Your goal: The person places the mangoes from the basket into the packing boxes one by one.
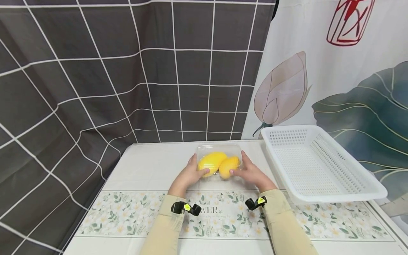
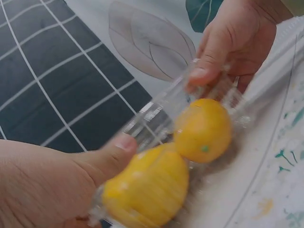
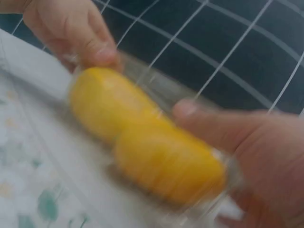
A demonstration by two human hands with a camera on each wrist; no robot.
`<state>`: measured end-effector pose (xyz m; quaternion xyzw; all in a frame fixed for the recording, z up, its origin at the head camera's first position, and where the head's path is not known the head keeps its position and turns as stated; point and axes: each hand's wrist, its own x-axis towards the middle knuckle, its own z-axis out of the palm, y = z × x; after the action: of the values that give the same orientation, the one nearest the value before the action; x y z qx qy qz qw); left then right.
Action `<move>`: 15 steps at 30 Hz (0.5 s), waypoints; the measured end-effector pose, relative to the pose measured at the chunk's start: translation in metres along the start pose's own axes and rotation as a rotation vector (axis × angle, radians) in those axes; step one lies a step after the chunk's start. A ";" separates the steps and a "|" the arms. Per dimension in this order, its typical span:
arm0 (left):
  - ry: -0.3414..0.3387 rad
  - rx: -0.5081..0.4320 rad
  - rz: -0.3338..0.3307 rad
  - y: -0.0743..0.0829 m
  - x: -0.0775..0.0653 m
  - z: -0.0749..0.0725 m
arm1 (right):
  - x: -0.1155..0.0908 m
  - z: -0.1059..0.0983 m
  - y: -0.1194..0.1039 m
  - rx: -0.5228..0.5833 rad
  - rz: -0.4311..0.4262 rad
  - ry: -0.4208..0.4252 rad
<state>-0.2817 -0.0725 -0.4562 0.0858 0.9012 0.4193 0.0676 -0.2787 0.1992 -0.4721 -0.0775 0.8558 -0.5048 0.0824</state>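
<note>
A clear plastic box (image 1: 220,147) is held between both hands over the back middle of the table. Inside it lie two fruits side by side: a larger yellow one (image 1: 210,162), mango-like in shape, and a smaller orange-yellow one (image 1: 230,165). The left hand (image 1: 187,176) grips the box's left end, its thumb over the near side by the yellow fruit. At the right end, the right hand (image 1: 254,175) grips in the same way. Both wrist views blur; the left fingers (image 3: 97,50) are partly hidden behind the box. Whether its base touches the table cannot be told.
To the right stands a white perforated plastic basket (image 1: 318,194), overhanging the table's right side. A flowered strip (image 1: 127,214) runs across the white tabletop (image 1: 153,166). Behind hang a dark gridded curtain (image 1: 194,95) and a pale flower-printed cloth (image 1: 287,28).
</note>
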 end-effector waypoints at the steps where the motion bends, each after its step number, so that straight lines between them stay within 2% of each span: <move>1: 0.008 -0.010 0.002 -0.002 0.002 0.001 | 0.002 0.002 0.005 0.032 -0.009 0.019; 5: 0.055 -0.065 0.028 -0.012 0.009 0.009 | 0.008 0.011 0.021 0.121 -0.077 0.109; 9: 0.093 -0.129 0.052 -0.020 0.015 0.016 | 0.013 0.017 0.030 0.143 -0.121 0.177; 15: 0.132 -0.196 0.084 -0.030 0.021 0.024 | 0.016 0.018 0.033 0.139 -0.143 0.193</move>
<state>-0.3006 -0.0698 -0.4957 0.0885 0.8540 0.5127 -0.0014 -0.2918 0.1961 -0.5102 -0.0836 0.8151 -0.5724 -0.0313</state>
